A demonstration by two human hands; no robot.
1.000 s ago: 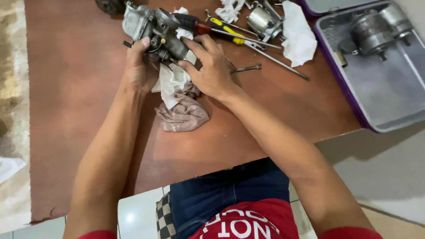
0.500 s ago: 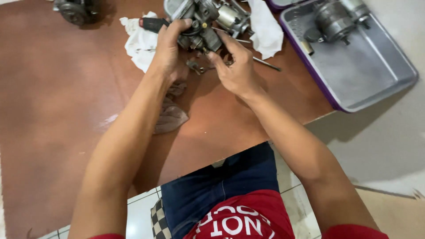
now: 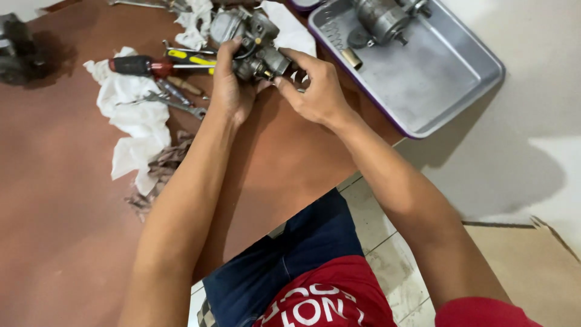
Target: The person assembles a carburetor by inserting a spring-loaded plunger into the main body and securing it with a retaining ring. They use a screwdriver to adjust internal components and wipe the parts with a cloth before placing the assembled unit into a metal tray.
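1. Two hands on one part: a grey metal carburetor (image 3: 253, 41), held just above the far edge of the brown table (image 3: 72, 242), near the tray.
2. Left hand (image 3: 233, 91) is wrapped round the carburetor's near-left side from below, fingers closed on the body, thumb up along its flank. Firm hold, carrying the weight.
3. Right hand (image 3: 315, 88) is at the right end of the body, fingers curled, fingertips pinched on a small fitting there. What sits between the fingertips is too small to tell.
4. Step in hand, my read: working a small fitting or screw on the carburetor's right side by fingers, left hand steadying.
5. Next move likely calls for a steady left-hand clamp and a fine finger twist or pull on the right; if the fitting is tight, a tool.
6. Tools just left of the left hand: red-and-black-handled screwdriver (image 3: 136, 65), yellow-and-black-handled screwdriver (image 3: 190, 58), metal wrench (image 3: 172, 104), all lying on or beside a white rag (image 3: 136, 121).
7. Grey metal tray (image 3: 436, 79) right of the hands holds a cylindrical motor-like part (image 3: 381, 18) and a small brass piece (image 3: 351, 59).
8. Dark engine part (image 3: 15, 51) at far left, well apart.
9. In the way: rag and loose tools crowd the left side; a dropped small part could vanish in the cloth.
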